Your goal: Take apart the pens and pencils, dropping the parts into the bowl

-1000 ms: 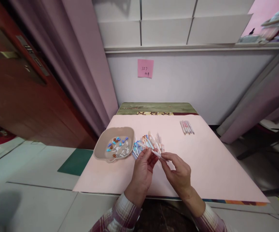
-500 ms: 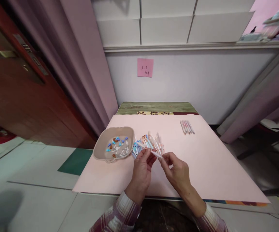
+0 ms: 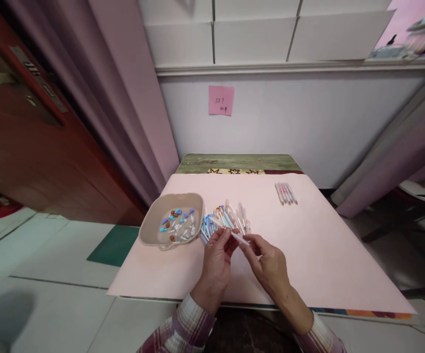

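My left hand (image 3: 216, 262) and my right hand (image 3: 267, 264) meet over the pink sheet (image 3: 308, 245), both pinching a thin white pen part (image 3: 240, 239) between their fingertips. Just beyond my hands lies a heap of pens (image 3: 223, 218) in blue, orange and clear colours. To its left stands a beige tray (image 3: 149, 230) with several small blue, brown and white pen bits inside. Plaid sleeves cover both wrists.
Several assembled pens (image 3: 285, 192) lie side by side at the sheet's far right. A green wooden table edge (image 3: 234, 163) shows behind the sheet. A pink sticky note (image 3: 221, 100) is on the white wall. A dark red door (image 3: 21, 137) and purple curtain stand left.
My hands have stayed together on the white pen part and shifted only slightly. The view has tipped a little upward.
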`<state>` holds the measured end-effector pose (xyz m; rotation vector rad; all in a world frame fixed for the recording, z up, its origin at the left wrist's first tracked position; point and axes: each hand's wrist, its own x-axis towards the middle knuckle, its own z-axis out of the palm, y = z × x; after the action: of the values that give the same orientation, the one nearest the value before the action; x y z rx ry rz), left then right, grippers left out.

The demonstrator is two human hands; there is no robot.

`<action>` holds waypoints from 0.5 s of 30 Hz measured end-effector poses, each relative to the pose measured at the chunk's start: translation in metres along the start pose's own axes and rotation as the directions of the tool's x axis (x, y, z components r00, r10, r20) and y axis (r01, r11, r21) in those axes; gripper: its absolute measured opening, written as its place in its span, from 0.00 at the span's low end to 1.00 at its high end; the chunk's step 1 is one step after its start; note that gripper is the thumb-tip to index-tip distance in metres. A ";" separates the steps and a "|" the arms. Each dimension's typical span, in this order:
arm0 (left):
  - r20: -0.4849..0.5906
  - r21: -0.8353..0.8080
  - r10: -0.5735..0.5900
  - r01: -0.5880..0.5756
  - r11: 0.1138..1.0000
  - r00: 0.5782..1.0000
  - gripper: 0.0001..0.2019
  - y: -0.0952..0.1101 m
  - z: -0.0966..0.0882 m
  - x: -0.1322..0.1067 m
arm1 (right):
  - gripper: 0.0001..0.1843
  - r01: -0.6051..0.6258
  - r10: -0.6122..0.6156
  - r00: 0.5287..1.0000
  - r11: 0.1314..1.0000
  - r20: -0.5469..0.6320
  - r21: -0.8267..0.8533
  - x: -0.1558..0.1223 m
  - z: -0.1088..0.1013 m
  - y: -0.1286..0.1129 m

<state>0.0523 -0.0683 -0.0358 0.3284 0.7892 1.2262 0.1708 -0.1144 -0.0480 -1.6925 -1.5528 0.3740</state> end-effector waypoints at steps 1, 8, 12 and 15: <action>-0.013 -0.006 -0.003 0.003 1.000 1.000 0.13 -0.001 0.000 0.001 | 0.18 0.003 -0.003 1.000 1.000 -0.016 0.004 0.000 0.001 0.000; -0.020 -0.014 0.004 -0.005 1.000 1.000 0.12 -0.004 -0.002 0.010 | 0.18 -0.004 0.004 1.000 1.000 0.024 -0.022 0.002 0.006 0.003; -0.020 0.024 0.016 -0.016 1.000 1.000 0.12 -0.006 -0.005 0.017 | 0.18 -0.003 0.007 0.998 0.998 0.067 -0.057 0.004 0.009 0.006; -0.029 0.058 0.026 -0.024 0.998 0.999 0.12 -0.008 -0.006 0.023 | 0.20 -0.061 0.059 0.990 0.998 0.130 0.007 0.008 0.011 0.007</action>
<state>0.0563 -0.0505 -0.0533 0.3684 0.8497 1.2361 0.1700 -0.1027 -0.0582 -1.7388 -1.5925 0.5326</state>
